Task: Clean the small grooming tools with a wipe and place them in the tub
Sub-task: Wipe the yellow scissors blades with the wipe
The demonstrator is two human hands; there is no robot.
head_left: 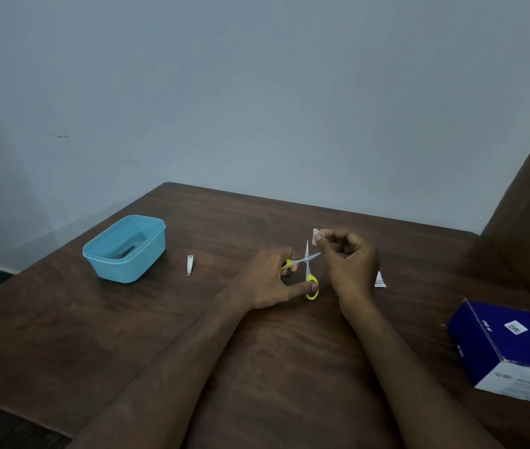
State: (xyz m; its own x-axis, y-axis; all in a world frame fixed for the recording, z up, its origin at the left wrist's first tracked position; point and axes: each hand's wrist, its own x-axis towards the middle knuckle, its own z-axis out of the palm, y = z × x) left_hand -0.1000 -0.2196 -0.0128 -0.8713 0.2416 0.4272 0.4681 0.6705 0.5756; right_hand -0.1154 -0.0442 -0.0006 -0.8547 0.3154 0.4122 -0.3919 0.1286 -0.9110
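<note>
The small steel scissors with yellow plastic loops (306, 269) are standing with blades spread apart, their loops being gripped by the left hand (270, 280). Just beside them, the right hand (349, 264) is pinching a small folded white wipe (317, 235) above the blade tips. A silver metal nail clipper (189, 264) is lying between the left hand and the light blue plastic tub (147, 254), which is holding a dark tool. A torn white sachet (380, 280) is peeking out behind the right wrist, and a dark blue cardboard box (512, 345) is sitting on the brown wooden table (95, 335).
</note>
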